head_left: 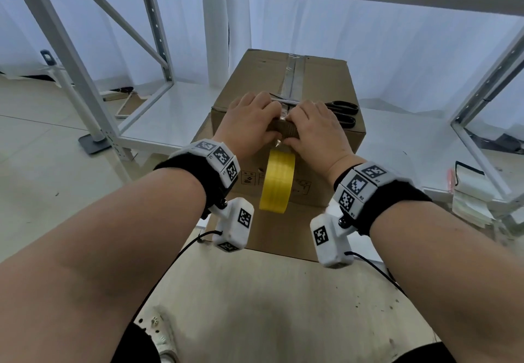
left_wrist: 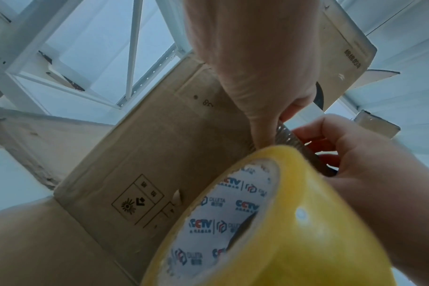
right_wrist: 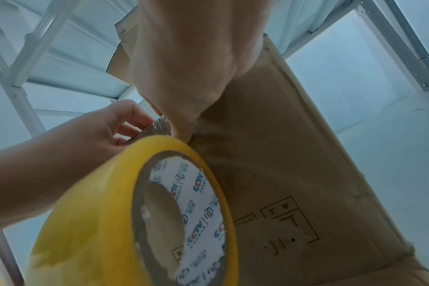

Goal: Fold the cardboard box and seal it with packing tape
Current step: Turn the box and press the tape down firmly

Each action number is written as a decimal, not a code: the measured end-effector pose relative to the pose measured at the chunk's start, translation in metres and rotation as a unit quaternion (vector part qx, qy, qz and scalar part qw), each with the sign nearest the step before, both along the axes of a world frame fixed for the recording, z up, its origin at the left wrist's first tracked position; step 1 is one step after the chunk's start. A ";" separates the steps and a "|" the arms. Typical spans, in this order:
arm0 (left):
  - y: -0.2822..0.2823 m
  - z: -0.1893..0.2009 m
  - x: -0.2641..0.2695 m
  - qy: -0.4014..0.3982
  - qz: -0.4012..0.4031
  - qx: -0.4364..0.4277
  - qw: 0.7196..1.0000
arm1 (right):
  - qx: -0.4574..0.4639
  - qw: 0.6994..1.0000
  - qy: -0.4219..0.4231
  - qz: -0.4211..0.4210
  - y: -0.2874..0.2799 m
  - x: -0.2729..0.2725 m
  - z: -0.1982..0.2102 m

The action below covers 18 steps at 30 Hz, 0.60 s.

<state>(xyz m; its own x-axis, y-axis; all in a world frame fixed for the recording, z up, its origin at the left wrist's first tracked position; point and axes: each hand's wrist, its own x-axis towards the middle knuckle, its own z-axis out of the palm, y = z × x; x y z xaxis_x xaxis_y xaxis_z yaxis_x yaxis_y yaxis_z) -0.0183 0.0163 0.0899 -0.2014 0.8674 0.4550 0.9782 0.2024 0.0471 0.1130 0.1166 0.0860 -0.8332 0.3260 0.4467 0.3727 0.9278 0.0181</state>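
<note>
My own knuckles are hiding most of what is happening at the near top edge of the cardboard box (head_left: 286,85): from the head view I am seeing only the backs of my hands, and my fingertips are lying out of sight. The wrist views are looking up past my palms, and the roll of yellow packing tape (head_left: 277,182) is blocking a good part of each.

My left hand (head_left: 249,124) is lying over the box's edge, with the thumb pressing down on the front face beside the strip of tape (head_left: 287,131) that is wrapping over the edge; how the other fingers are gripping I cannot tell. My right hand (head_left: 313,129) is mirroring it, fingers curling over the top, thumb pushing on the front face just beside the strip. The roll is hanging from that strip against the front of the box, between my wrists.

A clear taped seam (head_left: 293,75) is running along the lid. Black-handled scissors (head_left: 341,112) are lying on top, partly covered by my right hand. White metal shelving (head_left: 158,36) is standing behind.
</note>
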 end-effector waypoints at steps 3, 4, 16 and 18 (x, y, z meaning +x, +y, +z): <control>0.000 -0.002 0.001 0.015 0.006 -0.006 1.000 | -0.001 1.000 -0.003 0.003 -0.001 0.000 0.002; 0.001 -0.001 0.001 0.020 0.004 -0.008 1.000 | 0.003 1.000 0.003 0.009 0.000 -0.001 0.004; 0.003 0.009 -0.007 -0.028 -0.035 0.024 0.999 | -0.145 0.986 0.081 0.018 0.012 0.007 0.032; 0.002 0.012 -0.002 -0.033 -0.021 0.015 0.999 | -0.122 0.987 0.085 -0.058 0.021 0.016 0.035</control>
<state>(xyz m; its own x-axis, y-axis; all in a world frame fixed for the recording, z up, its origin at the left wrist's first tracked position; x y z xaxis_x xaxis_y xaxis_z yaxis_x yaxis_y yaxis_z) -0.0206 0.0179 0.1024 -0.1951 0.8620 0.4678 0.9804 0.1587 0.1164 0.1290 0.1376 0.1207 -0.7045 0.5290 0.4732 0.4544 0.8483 -0.2718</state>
